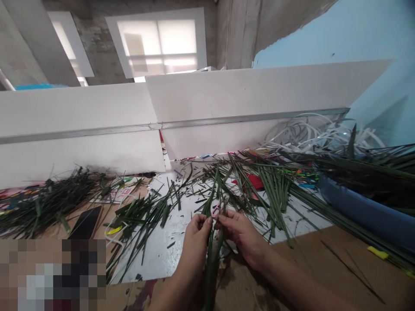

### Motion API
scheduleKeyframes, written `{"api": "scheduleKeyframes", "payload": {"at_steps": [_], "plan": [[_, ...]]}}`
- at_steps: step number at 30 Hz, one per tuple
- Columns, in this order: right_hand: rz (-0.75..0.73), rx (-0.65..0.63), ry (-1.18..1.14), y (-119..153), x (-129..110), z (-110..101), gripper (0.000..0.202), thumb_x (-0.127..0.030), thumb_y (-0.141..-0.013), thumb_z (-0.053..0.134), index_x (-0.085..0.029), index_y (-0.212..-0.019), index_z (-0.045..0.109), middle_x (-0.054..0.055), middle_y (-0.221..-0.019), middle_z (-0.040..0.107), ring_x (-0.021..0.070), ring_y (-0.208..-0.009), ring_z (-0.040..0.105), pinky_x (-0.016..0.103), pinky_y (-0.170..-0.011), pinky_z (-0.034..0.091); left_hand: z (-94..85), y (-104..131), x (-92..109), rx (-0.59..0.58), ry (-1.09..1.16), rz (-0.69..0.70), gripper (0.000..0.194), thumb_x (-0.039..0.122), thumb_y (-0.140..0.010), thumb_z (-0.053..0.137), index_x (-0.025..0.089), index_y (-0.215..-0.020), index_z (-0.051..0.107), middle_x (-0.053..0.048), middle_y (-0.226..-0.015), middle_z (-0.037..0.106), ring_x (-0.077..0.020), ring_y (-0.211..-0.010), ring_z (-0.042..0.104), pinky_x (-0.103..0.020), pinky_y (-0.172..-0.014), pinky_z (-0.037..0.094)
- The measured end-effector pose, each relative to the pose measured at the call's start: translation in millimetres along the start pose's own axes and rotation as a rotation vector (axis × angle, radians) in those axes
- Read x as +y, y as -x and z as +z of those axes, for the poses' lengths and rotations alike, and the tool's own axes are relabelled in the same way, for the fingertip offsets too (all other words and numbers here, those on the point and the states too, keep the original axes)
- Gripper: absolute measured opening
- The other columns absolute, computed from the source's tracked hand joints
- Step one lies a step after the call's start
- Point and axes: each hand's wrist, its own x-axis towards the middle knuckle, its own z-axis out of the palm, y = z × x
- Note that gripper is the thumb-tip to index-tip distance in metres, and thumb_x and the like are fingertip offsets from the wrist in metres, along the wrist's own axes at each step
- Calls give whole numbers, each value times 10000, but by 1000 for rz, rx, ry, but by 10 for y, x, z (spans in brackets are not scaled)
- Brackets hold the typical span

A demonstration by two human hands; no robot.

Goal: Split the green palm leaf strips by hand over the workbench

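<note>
Close in front of me, my left hand (198, 229) pinches long green leaf strips (211, 259), which run between my hands toward me and fan out away from me. A small pink looped piece (215, 210) sits at the fingertips of both hands, against the strips; its exact kind I cannot make out. My right hand (239, 231) is closed, thumb and forefinger on the pink piece's right side. Cut leaf strips (275, 194) lie to the right of my hands, and a shorter pile of strips (139, 207) lies to the left.
A blue basin (366, 201) filled with long leaves stands at the right. White plastic strapping (301, 131) lies coiled behind it. A dark phone (86, 222) and a heap of greenery (55, 194) are at the left. White boards (259, 95) stand along the back; cardboard (317, 268) covers the front.
</note>
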Motion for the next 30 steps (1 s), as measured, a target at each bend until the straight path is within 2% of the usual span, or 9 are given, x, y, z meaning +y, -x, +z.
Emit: {"api": "scheduleKeyframes", "payload": {"at_steps": [2,5,10,16,23,30], "plan": [[53,-65,25,4,46,8,295,-330,-687,828,-154,-877,688,18,-760,668,131,-646,601,238,-615,463,10,11,17,8,-10,6,372,509,-701,746,173,-742,591,-16,-725,625,-169,-697,551,-271,-654,447],[73,-74,75,6,87,7,300,-280,-642,846,-151,-867,695,21,-765,683,129,-645,600,239,-622,452,7,-4,0,22,-12,3,395,534,-701,739,167,-733,597,-12,-712,616,-153,-677,547,-257,-640,442],[8,-23,114,-13,33,-20,279,-332,-653,821,-177,-842,686,11,-749,681,155,-656,614,278,-648,482,-20,-23,-37,-120,70,-158,477,623,-665,738,172,-733,597,42,-557,512,-91,-471,431,-213,-459,327],[-33,77,117,-40,-28,-47,284,-334,-625,827,-177,-786,653,0,-720,663,153,-634,597,271,-610,465,-51,1,26,-215,9,-176,408,488,-614,822,181,-696,566,45,-558,508,-75,-460,422,-203,-447,319],[-68,141,141,-48,-21,-43,236,-300,-631,792,-177,-754,632,-8,-684,632,134,-604,537,254,-578,404,-11,-41,-81,-148,54,-184,480,572,-581,789,198,-702,513,66,-535,481,-69,-431,388,-198,-425,310],[-90,192,142,-36,-25,-11,204,-282,-639,753,-175,-771,643,-5,-683,628,114,-576,484,233,-545,356,-4,-55,-105,-100,9,-131,466,568,-617,773,200,-717,507,79,-550,449,-72,-455,361,-195,-435,266]]}}
